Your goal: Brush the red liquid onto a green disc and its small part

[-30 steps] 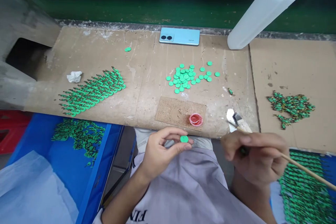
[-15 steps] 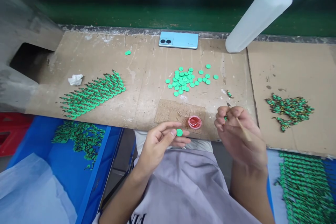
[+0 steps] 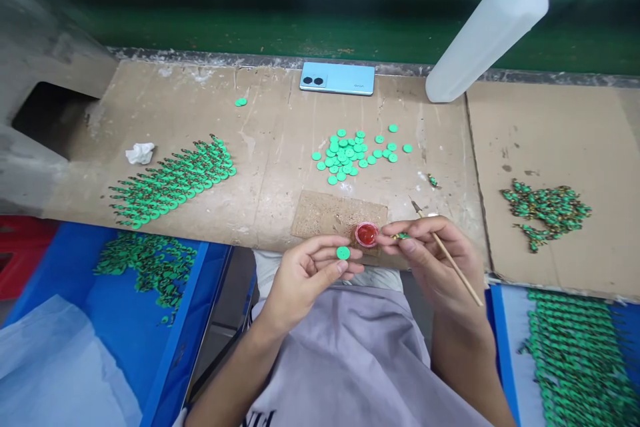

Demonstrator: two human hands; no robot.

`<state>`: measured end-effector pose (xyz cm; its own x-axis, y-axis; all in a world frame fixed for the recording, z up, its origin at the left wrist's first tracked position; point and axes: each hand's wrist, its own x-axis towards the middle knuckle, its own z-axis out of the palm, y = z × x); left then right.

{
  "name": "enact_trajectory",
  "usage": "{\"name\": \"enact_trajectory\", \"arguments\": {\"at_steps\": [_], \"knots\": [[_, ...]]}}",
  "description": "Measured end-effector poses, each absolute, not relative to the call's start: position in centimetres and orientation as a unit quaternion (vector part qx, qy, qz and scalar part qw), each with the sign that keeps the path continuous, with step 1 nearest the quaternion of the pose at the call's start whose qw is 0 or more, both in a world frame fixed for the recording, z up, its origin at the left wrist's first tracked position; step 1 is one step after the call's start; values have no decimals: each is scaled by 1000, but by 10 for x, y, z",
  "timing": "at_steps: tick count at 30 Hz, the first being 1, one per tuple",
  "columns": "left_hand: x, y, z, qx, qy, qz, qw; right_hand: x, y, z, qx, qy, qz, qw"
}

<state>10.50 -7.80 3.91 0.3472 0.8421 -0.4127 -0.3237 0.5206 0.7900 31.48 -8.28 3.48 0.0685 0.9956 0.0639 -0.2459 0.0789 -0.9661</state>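
Your left hand (image 3: 305, 273) pinches a green disc (image 3: 343, 253) flat and face-up beside the red pot (image 3: 367, 235), while your right hand (image 3: 435, 260) fingers clamp a small green piece (image 3: 401, 236) and a brush (image 3: 447, 255), close for joining.

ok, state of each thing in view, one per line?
left hand: pinching a green disc
right hand: holding a thin stick and a small green piece
red cup: open, upright on the bench
bottle: capped, leaning
phone: face down
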Motion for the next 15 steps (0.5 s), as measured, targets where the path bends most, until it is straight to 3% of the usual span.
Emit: {"name": "enact_trajectory", "arguments": {"at_steps": [15], "knots": [[105,-91,40,521,415,375,645,316,-90,40,-378,-637,419,524]]}}
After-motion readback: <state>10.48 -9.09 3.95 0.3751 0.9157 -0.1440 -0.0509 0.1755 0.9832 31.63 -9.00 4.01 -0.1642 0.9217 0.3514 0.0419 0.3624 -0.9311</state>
